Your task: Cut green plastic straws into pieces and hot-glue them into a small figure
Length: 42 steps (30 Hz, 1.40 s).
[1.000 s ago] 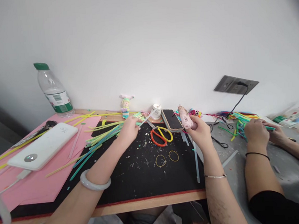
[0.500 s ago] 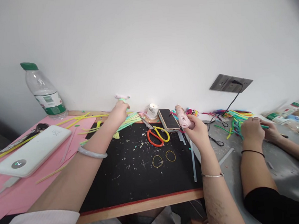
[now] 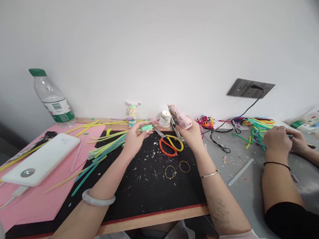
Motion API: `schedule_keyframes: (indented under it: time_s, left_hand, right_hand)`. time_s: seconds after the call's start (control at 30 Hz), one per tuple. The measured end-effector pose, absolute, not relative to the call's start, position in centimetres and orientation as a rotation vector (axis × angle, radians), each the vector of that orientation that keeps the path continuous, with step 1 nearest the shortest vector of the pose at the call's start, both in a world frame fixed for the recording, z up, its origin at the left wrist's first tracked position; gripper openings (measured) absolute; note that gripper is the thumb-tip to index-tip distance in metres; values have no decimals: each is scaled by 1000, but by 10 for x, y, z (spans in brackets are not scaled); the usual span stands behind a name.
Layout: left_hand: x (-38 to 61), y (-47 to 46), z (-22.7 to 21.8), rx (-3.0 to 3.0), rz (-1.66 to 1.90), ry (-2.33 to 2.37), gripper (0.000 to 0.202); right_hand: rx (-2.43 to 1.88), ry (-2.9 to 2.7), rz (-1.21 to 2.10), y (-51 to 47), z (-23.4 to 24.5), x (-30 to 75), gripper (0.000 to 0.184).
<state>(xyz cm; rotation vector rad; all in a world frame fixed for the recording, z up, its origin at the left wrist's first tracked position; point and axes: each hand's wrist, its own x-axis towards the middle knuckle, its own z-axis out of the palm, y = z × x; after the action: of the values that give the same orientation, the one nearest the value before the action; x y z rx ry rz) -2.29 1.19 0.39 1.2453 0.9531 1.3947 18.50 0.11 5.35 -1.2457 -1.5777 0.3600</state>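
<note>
My left hand pinches a small mint-green piece above the black mat. My right hand is wrapped round a pink glue gun, its tip pointing up and left towards the wall. Between the hands lie scissors with one orange and one yellow handle. A small white cup stands behind them. Near the wall, behind my left hand, a colourful little figure stands upright. Green, yellow and blue pipe cleaners lie left of my left hand.
Two rubber bands and scraps lie on the black mat. At left are a white power bank, pink paper and a water bottle. A black cord hangs from the socket. A co-worker's hands are at right.
My left hand has drawn back from the figure by the wall, which now shows fully, and holds the mint-green piece. My right hand has moved left with the glue gun, covering most of the phone.
</note>
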Motion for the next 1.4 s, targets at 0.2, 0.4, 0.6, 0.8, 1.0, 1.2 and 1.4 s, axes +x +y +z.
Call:
schedule_keyframes:
  time_s: [0.2, 0.4, 0.6, 0.8, 1.0, 1.2, 1.4]
  left_hand:
    - [-11, -8, -2, 1278, 1250, 924, 43]
    - [-5, -12, -4, 1317, 1223, 882, 45]
    - [-9, -13, -7, 1367, 1209, 910, 50]
    - [-7, -16, -9, 1357, 1193, 835, 54]
    - [-6, -15, -13, 1364, 1201, 828, 53]
    - [-11, -12, -15, 1456, 1232, 1036, 44]
    - [-19, -10, -16, 1412, 1308, 1172, 29]
  right_hand:
    - [-1172, -1552, 481, -5, 28, 159, 18]
    - [-1163, -1581, 516, -9, 14, 158, 18]
    - [-1184, -1539, 507, -6, 9, 162, 19]
    - [-1074, -1595, 722, -10, 10, 157, 25]
    - [-1067, -1638, 701, -13, 15, 153, 21]
    - [-1134, -1579, 630, -9, 9, 158, 21]
    - [-1189, -1626, 555, -8, 5, 158, 24]
